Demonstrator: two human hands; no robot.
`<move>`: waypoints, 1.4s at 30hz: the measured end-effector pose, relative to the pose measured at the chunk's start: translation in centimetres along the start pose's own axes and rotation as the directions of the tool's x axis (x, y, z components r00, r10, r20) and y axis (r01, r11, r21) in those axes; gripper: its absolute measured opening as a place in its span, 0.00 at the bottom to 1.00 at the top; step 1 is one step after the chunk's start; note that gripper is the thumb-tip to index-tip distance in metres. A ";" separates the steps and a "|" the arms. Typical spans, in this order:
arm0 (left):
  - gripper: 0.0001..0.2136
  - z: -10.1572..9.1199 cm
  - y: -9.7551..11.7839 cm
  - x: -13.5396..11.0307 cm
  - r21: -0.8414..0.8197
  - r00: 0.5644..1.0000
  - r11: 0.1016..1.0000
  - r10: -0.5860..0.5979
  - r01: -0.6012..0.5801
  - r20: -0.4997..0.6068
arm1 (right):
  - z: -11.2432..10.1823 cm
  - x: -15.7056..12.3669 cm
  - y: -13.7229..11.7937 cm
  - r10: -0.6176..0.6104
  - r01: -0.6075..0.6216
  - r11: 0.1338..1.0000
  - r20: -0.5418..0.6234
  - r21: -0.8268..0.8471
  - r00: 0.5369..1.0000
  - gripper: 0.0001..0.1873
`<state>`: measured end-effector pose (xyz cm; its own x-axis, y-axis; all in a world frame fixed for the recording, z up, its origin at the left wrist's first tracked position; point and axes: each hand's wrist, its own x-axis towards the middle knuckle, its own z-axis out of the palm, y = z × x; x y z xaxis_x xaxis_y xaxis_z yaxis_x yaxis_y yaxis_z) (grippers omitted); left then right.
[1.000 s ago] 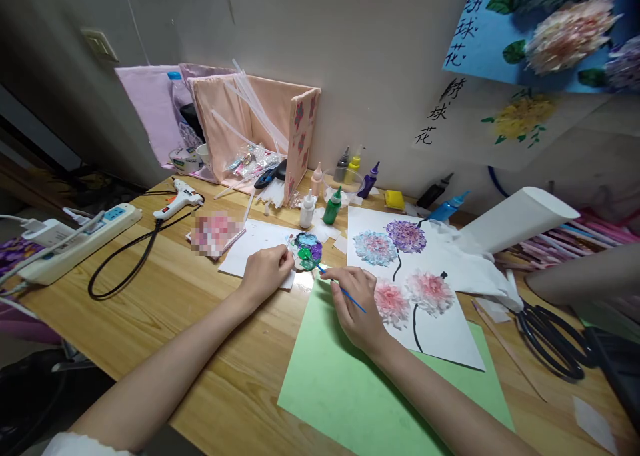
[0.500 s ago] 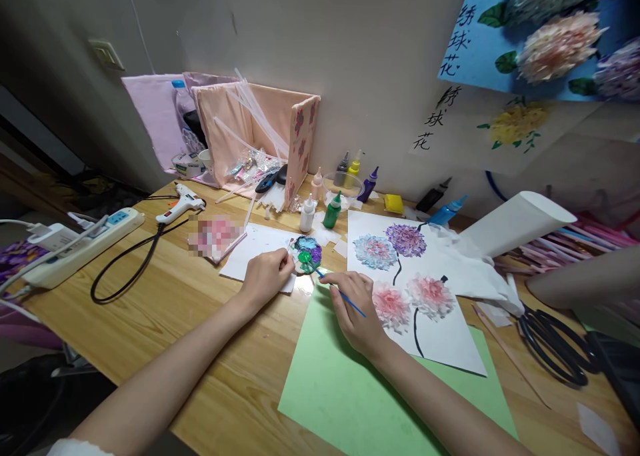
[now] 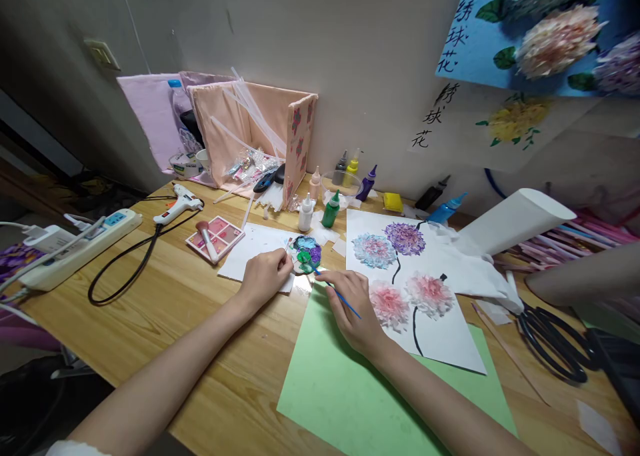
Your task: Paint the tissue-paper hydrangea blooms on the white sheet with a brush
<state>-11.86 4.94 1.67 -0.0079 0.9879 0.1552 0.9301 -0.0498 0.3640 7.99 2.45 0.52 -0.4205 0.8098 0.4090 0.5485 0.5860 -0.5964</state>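
My right hand [image 3: 353, 303] is closed around a thin blue paintbrush [image 3: 345, 299]. The brush tip touches or hovers over the green paint on a small round paint palette [image 3: 315, 269], which carries blue, purple and green patches. At the palette's left edge, my left hand [image 3: 265, 277] has its fingers pinched together on the rim, resting on a white sheet [image 3: 235, 259]. To the right lies a white paper [image 3: 465, 349] bearing blue-pink, purple and pink ruffled flowers [image 3: 389, 306], some with black painted stems. Part of it is hidden by my right hand.
Paint bottles, including green [image 3: 331, 211] and white [image 3: 305, 215], stand behind the palette. A makeup palette [image 3: 227, 233], glue gun [image 3: 177, 206] and power strip [image 3: 80, 249] lie left. Black scissors [image 3: 553, 346] and a paper roll [image 3: 515, 226] are right. Green paper [image 3: 350, 389] lies in front.
The brush in my right hand has shifted very slightly at the green paint. My left hand stays at the palette's edge. The whole view has moved a little.
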 end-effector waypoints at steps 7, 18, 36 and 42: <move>0.14 -0.1 0.0 0.0 -0.008 1.000 1.000 0.003 -0.003 0.009 | -0.1 0.1 0.0 0.002 -0.003 1.000 -0.021 -0.026 1.000 0.13; 0.14 -0.1 -0.1 0.0 -0.017 1.000 1.000 -0.006 0.006 0.001 | -0.1 0.0 0.0 0.044 -0.046 0.998 -0.031 -0.046 0.999 0.12; 0.14 0.0 -0.1 0.0 -0.028 1.000 1.000 -0.002 0.002 -0.010 | 0.0 0.0 0.1 0.002 -0.002 1.000 0.004 0.011 1.000 0.13; 0.14 0.0 0.0 -0.1 -0.025 1.000 1.000 0.002 -0.002 -0.013 | 0.1 -0.1 0.2 0.031 -0.032 0.999 -0.038 -0.004 0.999 0.13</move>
<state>-11.89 4.87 1.61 -0.0112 0.9857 0.1682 0.9207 -0.0555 0.3864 8.09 2.51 0.29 -0.3750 0.8283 0.4163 0.5644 0.5602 -0.6063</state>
